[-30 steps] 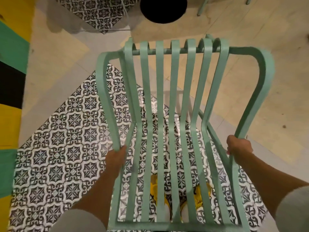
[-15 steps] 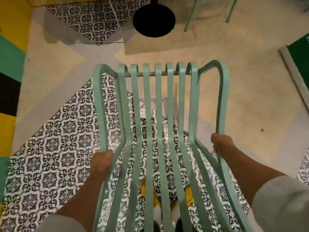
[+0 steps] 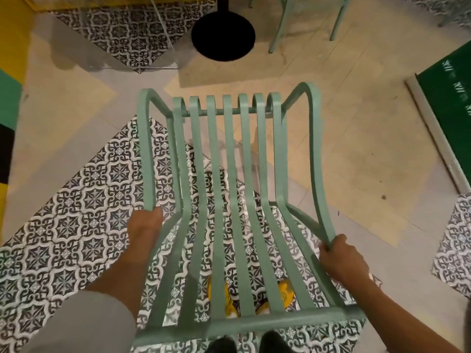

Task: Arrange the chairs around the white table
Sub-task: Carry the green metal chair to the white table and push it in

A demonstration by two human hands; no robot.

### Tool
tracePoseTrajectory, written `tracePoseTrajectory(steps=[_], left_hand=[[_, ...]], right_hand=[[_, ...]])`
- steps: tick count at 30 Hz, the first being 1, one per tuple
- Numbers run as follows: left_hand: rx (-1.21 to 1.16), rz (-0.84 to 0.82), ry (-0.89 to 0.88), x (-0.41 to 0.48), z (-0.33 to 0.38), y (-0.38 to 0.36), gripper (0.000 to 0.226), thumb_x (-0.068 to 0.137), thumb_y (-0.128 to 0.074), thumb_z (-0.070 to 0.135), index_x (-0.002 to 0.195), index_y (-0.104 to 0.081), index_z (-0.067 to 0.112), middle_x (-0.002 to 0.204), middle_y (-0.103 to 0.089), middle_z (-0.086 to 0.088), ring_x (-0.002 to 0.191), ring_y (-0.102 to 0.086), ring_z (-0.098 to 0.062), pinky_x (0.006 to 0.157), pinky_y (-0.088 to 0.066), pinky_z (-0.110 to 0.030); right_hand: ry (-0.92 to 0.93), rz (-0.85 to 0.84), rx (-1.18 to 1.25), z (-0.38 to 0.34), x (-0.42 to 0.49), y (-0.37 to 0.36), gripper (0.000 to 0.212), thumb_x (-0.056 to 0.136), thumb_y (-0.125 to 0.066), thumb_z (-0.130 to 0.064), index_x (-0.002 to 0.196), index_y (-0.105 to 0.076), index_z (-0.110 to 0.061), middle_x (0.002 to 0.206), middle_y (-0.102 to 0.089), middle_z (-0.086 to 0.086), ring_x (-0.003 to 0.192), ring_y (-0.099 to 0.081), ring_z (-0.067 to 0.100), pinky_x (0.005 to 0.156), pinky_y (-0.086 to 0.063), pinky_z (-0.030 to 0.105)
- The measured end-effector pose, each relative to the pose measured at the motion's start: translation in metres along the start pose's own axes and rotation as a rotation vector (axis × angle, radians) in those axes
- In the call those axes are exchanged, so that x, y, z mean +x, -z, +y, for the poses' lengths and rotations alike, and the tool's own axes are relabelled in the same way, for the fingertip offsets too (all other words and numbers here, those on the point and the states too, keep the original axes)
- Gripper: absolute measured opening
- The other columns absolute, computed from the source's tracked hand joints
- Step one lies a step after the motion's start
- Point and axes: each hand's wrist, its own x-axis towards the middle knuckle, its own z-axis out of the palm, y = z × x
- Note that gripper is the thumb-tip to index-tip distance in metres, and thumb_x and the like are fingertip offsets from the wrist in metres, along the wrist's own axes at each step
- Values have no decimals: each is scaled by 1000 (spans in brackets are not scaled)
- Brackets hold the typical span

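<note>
A pale green slatted metal chair point(image 3: 229, 187) fills the middle of the head view, seen from above and behind its backrest. My left hand point(image 3: 144, 231) grips the left armrest near its rear end. My right hand point(image 3: 341, 257) grips the right armrest near its rear end. The chair's seat front points toward a round black table base point(image 3: 223, 35) with its black post at the top of the view. The white tabletop itself is out of view.
Two legs of another green chair point(image 3: 279, 29) stand at the top right, next to the table base. A yellow, green and black wall point(image 3: 10, 103) runs along the left. A dark green panel point(image 3: 448, 103) lies at the right. Patterned tiles cover the floor under the chair.
The chair and both hands have come closer to the black table base, which now sits lower in view. The green panel at the right has come into view.
</note>
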Motion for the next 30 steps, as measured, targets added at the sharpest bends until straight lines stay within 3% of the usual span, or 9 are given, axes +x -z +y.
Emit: tracePoseTrajectory(steps=[3, 7, 11, 14, 17, 20, 24, 28, 30], left_hand=[[18, 7, -68, -2, 6, 6, 54, 100, -63, 44, 117, -69, -7, 98, -72, -21, 87, -71, -37, 69, -58, -38], [4, -86, -177, -14, 6, 21, 50, 101, -67, 38, 131, -61, -1, 117, -70, -24, 106, -70, -42, 94, -60, -54], [91, -184, -272, -33, -4, 46, 41, 100, -71, 27, 130, -55, 4, 110, -66, -17, 102, -68, -37, 93, -61, -51], [244, -275, -251, -42, -16, 68, 36, 102, -69, 23, 130, -60, 1, 95, -68, -14, 83, -69, -30, 76, -61, -40], [408, -315, -200, -55, -28, 78, 42, 106, -61, 32, 128, -65, -4, 101, -74, -18, 90, -74, -32, 89, -64, -46], [498, -195, -275, -66, -34, 77, 59, 107, -52, 50, 133, -64, -1, 124, -71, -24, 110, -70, -37, 101, -58, -48], [564, -172, -280, -77, -33, 80, 76, 108, -41, 63, 139, -60, -4, 132, -67, -28, 121, -66, -41, 106, -53, -47], [604, -224, -255, -83, -27, 88, 71, 109, -47, 57, 144, -58, -4, 140, -64, -26, 126, -64, -38, 108, -51, -45], [627, -235, -258, -84, -31, 90, 61, 109, -52, 50, 139, -63, -2, 131, -69, -21, 113, -69, -34, 101, -55, -41]], right_hand=[[14, 29, -25, -14, 7, 11, 36, 109, -52, -45, 117, -40, -12, 91, -60, 7, 82, -67, 30, 69, -58, 42], [34, 29, -26, -25, 18, 27, 49, 109, -50, -51, 127, -45, -5, 94, -55, 9, 83, -58, 31, 70, -50, 41], [67, 44, 32, -41, 24, 47, 56, 109, -49, -53, 127, -51, 1, 112, -67, 21, 90, -61, 36, 73, -46, 38], [90, 40, 31, -53, 28, 62, 56, 110, -50, -48, 130, -53, 4, 121, -67, 24, 102, -66, 40, 78, -51, 40], [112, 31, 26, -63, 31, 74, 56, 110, -51, -44, 132, -56, 7, 122, -68, 25, 108, -70, 41, 85, -56, 43], [90, 13, 53, -68, 31, 80, 50, 108, -55, -41, 129, -59, 4, 106, -69, 18, 94, -71, 36, 80, -59, 41], [70, -20, 34, -66, 24, 85, 36, 106, -61, -27, 128, -63, 2, 81, -59, 6, 81, -68, 31, 68, -53, 35], [87, -73, -66, -66, 13, 96, 32, 99, -61, -11, 128, -67, 0, 78, -56, 3, 69, -62, 20, 57, -48, 30], [102, -93, -123, -62, 10, 92, 33, 99, -60, -9, 130, -68, -2, 76, -53, 1, 63, -57, 16, 53, -44, 29]])
